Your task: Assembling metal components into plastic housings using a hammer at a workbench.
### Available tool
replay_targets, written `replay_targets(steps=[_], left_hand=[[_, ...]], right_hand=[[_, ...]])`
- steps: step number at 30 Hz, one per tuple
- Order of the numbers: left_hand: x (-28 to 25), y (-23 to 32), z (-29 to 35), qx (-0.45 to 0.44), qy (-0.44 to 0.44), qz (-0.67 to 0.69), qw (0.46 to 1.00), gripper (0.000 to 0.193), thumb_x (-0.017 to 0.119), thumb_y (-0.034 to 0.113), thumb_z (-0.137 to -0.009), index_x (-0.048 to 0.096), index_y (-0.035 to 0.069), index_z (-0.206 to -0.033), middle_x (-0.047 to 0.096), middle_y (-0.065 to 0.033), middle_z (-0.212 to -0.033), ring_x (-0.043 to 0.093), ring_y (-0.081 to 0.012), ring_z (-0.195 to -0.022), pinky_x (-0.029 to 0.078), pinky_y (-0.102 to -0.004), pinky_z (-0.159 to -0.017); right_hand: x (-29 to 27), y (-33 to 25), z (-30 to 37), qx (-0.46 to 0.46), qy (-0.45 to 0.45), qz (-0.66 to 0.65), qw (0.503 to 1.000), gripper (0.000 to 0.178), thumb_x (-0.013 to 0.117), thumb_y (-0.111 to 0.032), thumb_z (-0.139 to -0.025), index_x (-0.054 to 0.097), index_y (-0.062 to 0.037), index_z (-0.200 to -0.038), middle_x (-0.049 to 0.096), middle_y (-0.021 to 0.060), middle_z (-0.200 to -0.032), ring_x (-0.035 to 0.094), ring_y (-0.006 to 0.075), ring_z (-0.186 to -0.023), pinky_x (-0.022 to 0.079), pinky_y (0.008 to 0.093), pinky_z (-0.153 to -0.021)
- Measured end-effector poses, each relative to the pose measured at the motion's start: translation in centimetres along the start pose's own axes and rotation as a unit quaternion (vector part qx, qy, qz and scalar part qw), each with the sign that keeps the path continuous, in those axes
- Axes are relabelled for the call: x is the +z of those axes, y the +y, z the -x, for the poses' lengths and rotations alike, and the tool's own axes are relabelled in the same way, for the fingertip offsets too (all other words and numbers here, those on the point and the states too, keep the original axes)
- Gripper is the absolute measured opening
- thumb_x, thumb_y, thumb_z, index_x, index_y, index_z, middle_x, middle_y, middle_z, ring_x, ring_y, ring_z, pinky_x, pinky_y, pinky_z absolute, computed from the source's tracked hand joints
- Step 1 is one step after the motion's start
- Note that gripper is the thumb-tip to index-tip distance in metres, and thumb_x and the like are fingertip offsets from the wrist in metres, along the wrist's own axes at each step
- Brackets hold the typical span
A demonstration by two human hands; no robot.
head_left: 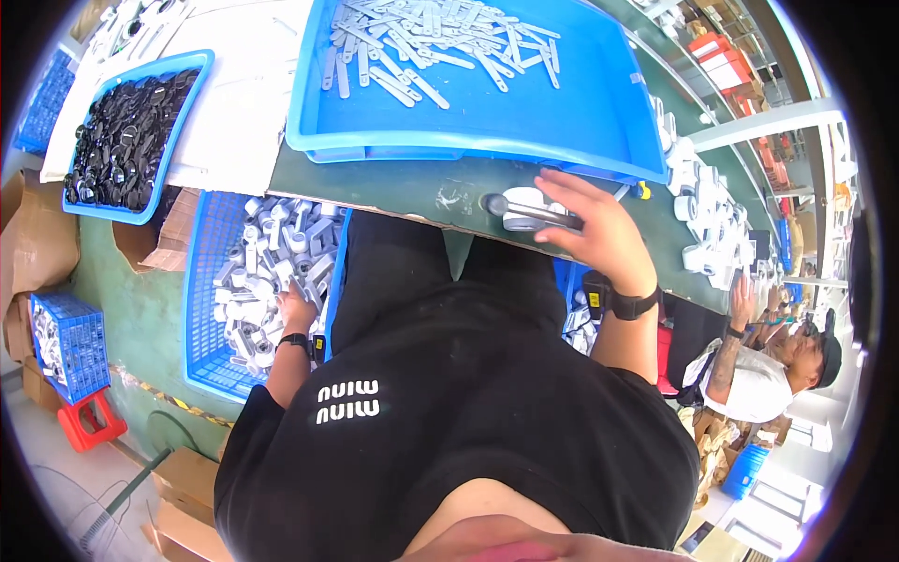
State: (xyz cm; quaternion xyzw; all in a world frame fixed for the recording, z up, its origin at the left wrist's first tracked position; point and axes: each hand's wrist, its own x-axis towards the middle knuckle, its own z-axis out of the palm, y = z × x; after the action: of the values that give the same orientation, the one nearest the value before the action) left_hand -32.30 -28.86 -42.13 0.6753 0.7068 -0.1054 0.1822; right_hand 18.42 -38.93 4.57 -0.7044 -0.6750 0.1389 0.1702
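Note:
My left hand (296, 309) reaches down into a blue crate (198, 309) heaped with white and grey plastic parts. Its fingers are closed at a white plastic part (285, 273), partly hidden among the heap. On the green worktop near its front edge, my right hand (599, 229) has thumb and fingers around a white rounded part with a dark grey bar (529, 212) lying across it. The palm hides the bar's far end.
Beyond my right hand stands a large blue tray (487, 150) with many flat grey strips (421, 47). A smaller blue tray of glossy black pieces (131, 140) sits at left. White parts (702, 211) line the worktop at right, near a co-worker (763, 375). A red stool (92, 421) stands on the floor.

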Motion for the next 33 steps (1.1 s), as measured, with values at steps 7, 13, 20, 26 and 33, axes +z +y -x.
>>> replay_targets(steps=[7, 13, 20, 26, 33], left_hand=[[-15.6, 9.7, 1.6, 0.371, 0.026, 0.382, 0.846, 0.015, 0.057, 0.002, -0.094, 0.072, 0.000, -0.095, 0.073, -0.0146, -0.087, 0.071, -0.0270, -0.073, 0.056, -0.0413, -0.069], [-32.1, 21.5, 9.7, 0.542, 0.013, 0.487, 0.685, 0.015, 0.054, -0.006, -0.087, 0.067, 0.000, -0.090, 0.063, -0.0028, -0.075, 0.057, -0.0101, -0.065, 0.043, -0.0271, -0.059], [-39.6, 36.6, 9.7, 0.502, 0.117, 0.309, 0.800, 0.016, 0.070, 0.009, -0.091, 0.057, 0.003, -0.084, 0.065, -0.0098, -0.072, 0.063, -0.0269, -0.065, 0.051, -0.0409, -0.064], [-41.8, 48.4, 7.0, 0.483, 0.166, -0.027, 0.859, 0.028, 0.071, 0.001, -0.084, 0.075, 0.011, -0.109, 0.078, -0.0138, -0.113, 0.073, -0.0367, -0.105, 0.059, -0.0463, -0.089], [-40.3, 52.4, 0.8, 0.533, 0.129, -0.180, 0.817, 0.037, 0.074, 0.001, -0.081, 0.078, 0.014, -0.115, 0.078, -0.0142, -0.113, 0.074, -0.0339, -0.111, 0.059, -0.0460, -0.092]], right_hand=[[0.6, 10.9, 6.2, 0.019, 0.155, -0.132, 0.979, 0.048, 0.079, 0.000, -0.088, 0.072, -0.0023, -0.135, 0.070, 0.0077, -0.141, 0.060, 0.0054, -0.075, 0.046, 0.0234, -0.061], [1.7, 12.7, 9.0, 0.243, 0.076, -0.357, 0.899, 0.037, 0.071, -0.009, -0.101, 0.076, -0.0132, -0.138, 0.038, -0.0144, -0.063, 0.031, 0.0001, -0.050, 0.023, 0.0243, -0.046], [2.3, 13.7, 9.7, 0.190, 0.071, -0.416, 0.887, 0.042, 0.069, -0.007, -0.101, 0.070, -0.0056, -0.143, 0.058, -0.0103, -0.069, 0.041, 0.0001, -0.050, 0.030, 0.0227, -0.044], [2.3, 14.2, 10.7, 0.158, 0.146, -0.515, 0.830, 0.041, 0.064, -0.004, -0.103, 0.066, 0.0000, -0.144, 0.079, 0.0092, -0.124, 0.044, 0.0010, -0.049, 0.038, 0.0207, -0.045], [3.5, 15.4, 11.9, 0.119, 0.172, -0.550, 0.809, 0.039, 0.061, -0.003, -0.104, 0.066, 0.0022, -0.142, 0.077, 0.0149, -0.127, 0.046, 0.0018, -0.049, 0.040, 0.0204, -0.046]])
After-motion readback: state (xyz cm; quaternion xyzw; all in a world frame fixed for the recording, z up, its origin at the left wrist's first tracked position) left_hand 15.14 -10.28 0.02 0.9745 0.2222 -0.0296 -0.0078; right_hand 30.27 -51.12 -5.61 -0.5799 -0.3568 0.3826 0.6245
